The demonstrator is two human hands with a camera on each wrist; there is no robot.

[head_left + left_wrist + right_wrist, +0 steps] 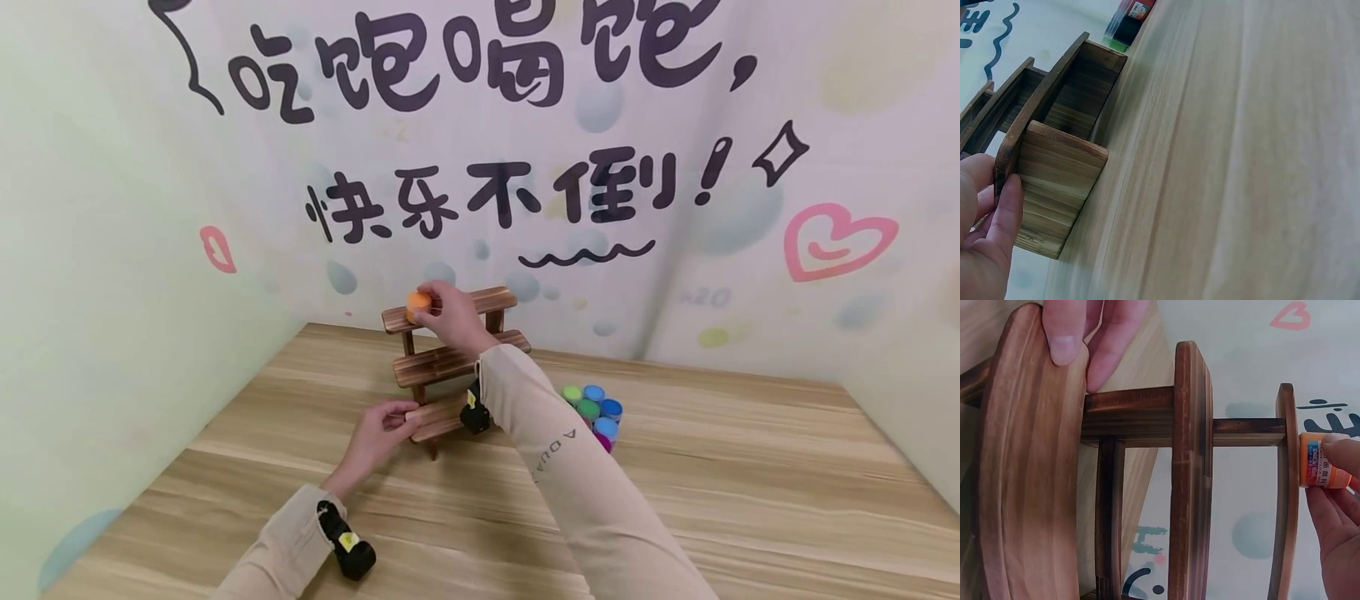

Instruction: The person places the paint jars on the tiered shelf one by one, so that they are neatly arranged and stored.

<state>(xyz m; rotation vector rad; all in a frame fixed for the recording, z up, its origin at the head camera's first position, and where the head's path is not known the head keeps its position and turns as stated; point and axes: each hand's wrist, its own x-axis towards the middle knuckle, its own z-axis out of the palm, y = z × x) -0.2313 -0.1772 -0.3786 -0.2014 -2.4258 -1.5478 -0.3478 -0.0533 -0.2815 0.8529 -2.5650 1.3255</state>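
Note:
A three-tier wooden stand rises in steps on the table near the back wall. At the left end of its top tier, my right hand pinches a small orange paint jar between thumb and fingers. The jar's base is right at the tier's surface, and its printed label shows in the right wrist view. My left hand pinches the left end of the lowest tier, thumb on one face and fingers on the other. The right forearm hides part of the stand's right side.
Several paint jars with green, blue and magenta lids stand grouped right of the stand, partly behind my right sleeve. A wood-grain table spreads underneath. Behind it hangs a printed backdrop with black lettering.

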